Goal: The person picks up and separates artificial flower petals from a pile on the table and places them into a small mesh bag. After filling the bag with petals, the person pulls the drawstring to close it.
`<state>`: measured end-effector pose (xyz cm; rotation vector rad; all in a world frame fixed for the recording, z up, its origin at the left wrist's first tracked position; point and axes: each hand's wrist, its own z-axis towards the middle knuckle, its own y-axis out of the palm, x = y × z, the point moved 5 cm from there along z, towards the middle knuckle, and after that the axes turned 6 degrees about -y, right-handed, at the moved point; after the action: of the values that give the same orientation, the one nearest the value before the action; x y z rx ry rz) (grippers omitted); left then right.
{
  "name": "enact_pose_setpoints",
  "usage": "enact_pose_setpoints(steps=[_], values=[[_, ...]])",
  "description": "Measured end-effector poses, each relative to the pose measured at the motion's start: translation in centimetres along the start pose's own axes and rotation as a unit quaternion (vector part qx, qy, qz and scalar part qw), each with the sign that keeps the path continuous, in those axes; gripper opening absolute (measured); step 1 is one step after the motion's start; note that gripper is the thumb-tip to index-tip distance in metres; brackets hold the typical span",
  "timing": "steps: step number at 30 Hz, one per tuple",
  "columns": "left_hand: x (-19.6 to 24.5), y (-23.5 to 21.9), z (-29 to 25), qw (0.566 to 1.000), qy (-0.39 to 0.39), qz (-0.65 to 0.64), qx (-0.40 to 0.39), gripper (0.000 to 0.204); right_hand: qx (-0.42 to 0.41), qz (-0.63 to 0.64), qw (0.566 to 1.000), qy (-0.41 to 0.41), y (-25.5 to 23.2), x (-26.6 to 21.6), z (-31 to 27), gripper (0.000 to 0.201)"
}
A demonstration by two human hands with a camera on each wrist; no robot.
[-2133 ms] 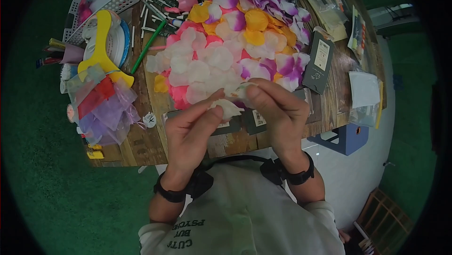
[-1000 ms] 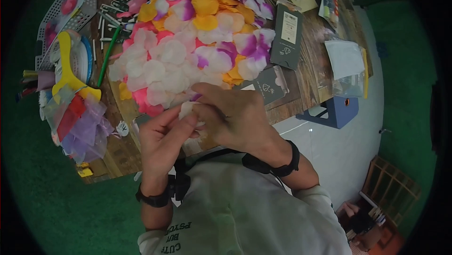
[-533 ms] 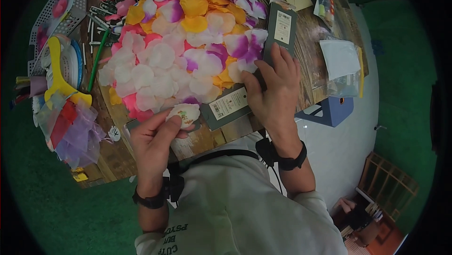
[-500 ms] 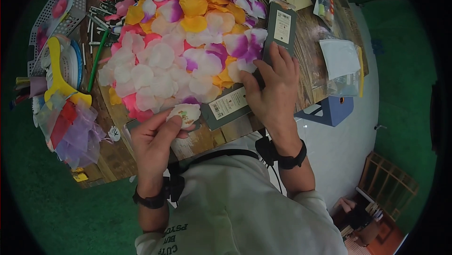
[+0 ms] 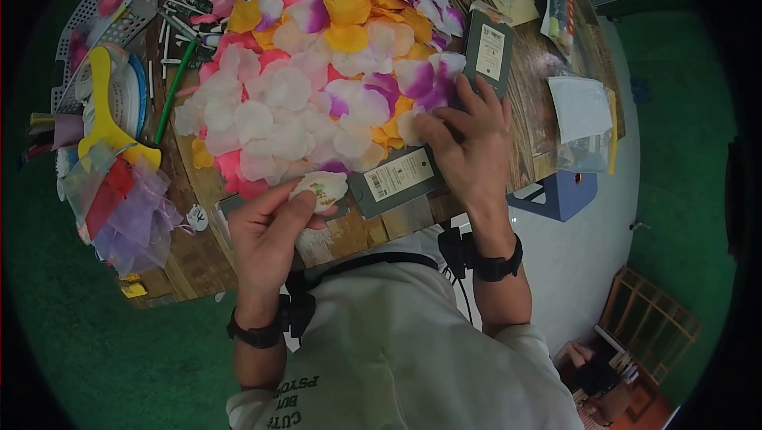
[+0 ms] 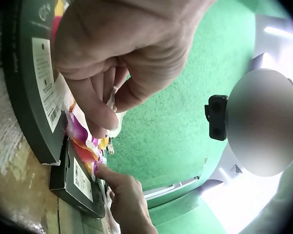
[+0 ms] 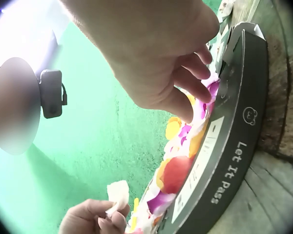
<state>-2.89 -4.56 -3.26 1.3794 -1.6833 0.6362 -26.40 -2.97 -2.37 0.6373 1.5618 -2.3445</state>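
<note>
In the head view my left hand [image 5: 274,228] pinches a white petal [image 5: 321,190] between thumb and fingers. A small green and orange-brown print shows on its face. The right wrist view shows this petal [image 7: 118,196] standing up from the fingertips. My right hand [image 5: 474,140] hovers at the right edge of the petal heap [image 5: 286,124], fingers spread and slightly bent. Its thumb tip overlaps a pale petal there, and its fingertips reach over a dark box [image 5: 486,49] with a white label. Another dark box [image 5: 401,180] lies between the hands.
Left of the heap are a yellow three-armed piece [image 5: 103,105], a green stick [image 5: 176,89], purple mesh bags [image 5: 135,224] and a perforated basket [image 5: 131,21]. White packets [image 5: 579,109] lie at the right edge of the wooden table [image 5: 528,124]. A blue stool [image 5: 565,192] stands below.
Both hands met around white pieces at first. My right hand then crossed toward the left hand and moved away to the heap's right edge. My left hand keeps the white petal.
</note>
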Motion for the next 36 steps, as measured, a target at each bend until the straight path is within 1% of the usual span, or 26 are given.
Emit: enact_pose_setpoints(steps=[2, 3, 5, 6, 8, 9, 11, 12, 13, 14, 15, 17, 18, 19, 21, 22, 23, 24, 25, 26, 27, 28, 29, 32, 35, 36], values=[[0.1, 0.0, 0.2, 1.000, 0.007, 0.000, 0.000, 0.023, -0.020, -0.077, 0.997, -0.015, 0.6, -0.7, -0.1, 0.015], [0.1, 0.0, 0.2, 1.000, 0.008, 0.001, -0.003, 0.023, -0.019, -0.076, 0.997, -0.015, 0.7, -0.9, -0.1, 0.015], [0.0, 0.0, 0.1, 1.000, 0.006, 0.003, -0.005, 0.023, -0.052, -0.067, 0.996, -0.003, 1.2, -1.1, -0.2, 0.023], [0.1, 0.1, 0.0, 1.000, 0.006, 0.000, -0.002, 0.023, -0.053, -0.067, 0.996, -0.002, 1.2, -1.0, -0.3, 0.023], [0.2, -0.1, 0.0, 1.000, 0.009, -0.002, 0.002, 0.023, -0.018, -0.016, 1.000, 0.004, 0.8, -0.7, -0.2, 0.023], [0.1, -0.2, 0.0, 1.000, 0.009, -0.001, -0.001, 0.023, -0.016, -0.014, 1.000, 0.002, 0.7, -0.5, -0.1, 0.023], [0.1, -0.3, 0.1, 1.000, 0.008, -0.001, -0.004, 0.023, 0.023, 0.070, 0.997, 0.022, 0.2, 0.1, -0.2, 0.017], [0.1, -0.3, 0.2, 1.000, 0.005, 0.001, -0.003, 0.023, 0.022, 0.070, 0.997, 0.022, 0.0, 0.0, -0.2, 0.017], [0.1, -0.2, 0.2, 1.000, 0.000, 0.003, -0.002, 0.024, 0.021, 0.155, 0.986, 0.066, -0.2, 0.2, -0.3, 0.017], [0.1, -0.2, 0.2, 1.000, -0.001, 0.004, 0.001, 0.024, 0.020, 0.239, 0.965, 0.108, -0.4, 0.1, -0.3, 0.018], [0.2, 0.1, 0.2, 1.000, -0.001, -0.004, -0.005, 0.024, 0.018, 0.243, 0.964, 0.106, -1.0, -0.5, -0.1, 0.018], [0.5, 0.2, 0.3, 1.000, 0.002, -0.007, 0.001, 0.024, -0.033, 0.397, 0.905, 0.149, -1.4, -2.2, 0.0, 0.019], [0.4, 0.3, 0.4, 1.000, -0.009, -0.013, 0.006, 0.024, -0.055, 0.429, 0.890, 0.142, -1.4, -3.1, 0.0, 0.018], [0.3, 0.4, 0.5, 1.000, -0.022, -0.019, 0.010, 0.024, -0.059, 0.437, 0.886, 0.141, -1.5, -3.8, 0.2, 0.018], [0.6, 0.4, 0.3, 1.000, -0.015, -0.013, 0.011, 0.025, -0.163, 0.437, 0.885, -0.020, -1.5, -6.3, 0.4, 0.021], [0.9, 0.6, 0.2, 0.999, 0.010, 0.030, -0.003, 0.025, -0.163, 0.406, 0.898, -0.055, -1.1, -7.2, 0.2, 0.019], [1.2, 0.8, 0.1, 0.997, 0.035, 0.073, -0.018, 0.025, -0.163, 0.405, 0.898, -0.055, -0.6, -7.7, 0.1, 0.019], [1.1, 1.0, 0.1, 0.997, 0.037, 0.073, -0.018, 0.025, -0.146, 0.346, 0.922, -0.092, -0.3, -8.5, 0.1, 0.018], [1.1, 1.3, -0.1, 0.998, 0.052, 0.044, -0.017, 0.025, -0.129, 0.286, 0.941, -0.130, -0.2, -9.0, 0.1, 0.017], [1.1, 1.3, -0.2, 0.998, 0.065, 0.015, -0.015, 0.024, -0.129, 0.288, 0.940, -0.132, 0.1, -9.1, 0.1, 0.017], [1.1, 1.2, -0.3, 0.998, 0.064, 0.015, -0.012, 0.024, -0.105, 0.251, 0.950, -0.153, 0.2, -9.3, 0.0, 0.016], [0.8, 1.2, -0.3, 0.999, 0.042, 0.005, -0.019, 0.024, -0.081, 0.212, 0.958, -0.173, 0.1, -9.3, -0.1, 0.016], [0.5, 1.3, -0.3, 0.999, 0.020, -0.006, -0.029, 0.024, -0.082, 0.211, 0.958, -0.173, 0.3, -9.2, -0.3, 0.016], [0.5, 1.5, -0.4, 0.999, 0.020, -0.012, -0.041, 0.024, -0.054, 0.217, 0.959, -0.176, 0.3, -8.7, -0.6, 0.019], [0.6, 1.5, -0.5, 0.998, 0.028, -0.011, -0.057, 0.025, -0.030, 0.225, 0.961, -0.155, 0.1, -8.8, -0.7, 0.022], [0.6, 1.6, -0.5, 0.998, 0.028, -0.013, -0.063, 0.025, -0.064, 0.264, 0.959, -0.080, 0.2, -8.5, -0.8, 0.024]])
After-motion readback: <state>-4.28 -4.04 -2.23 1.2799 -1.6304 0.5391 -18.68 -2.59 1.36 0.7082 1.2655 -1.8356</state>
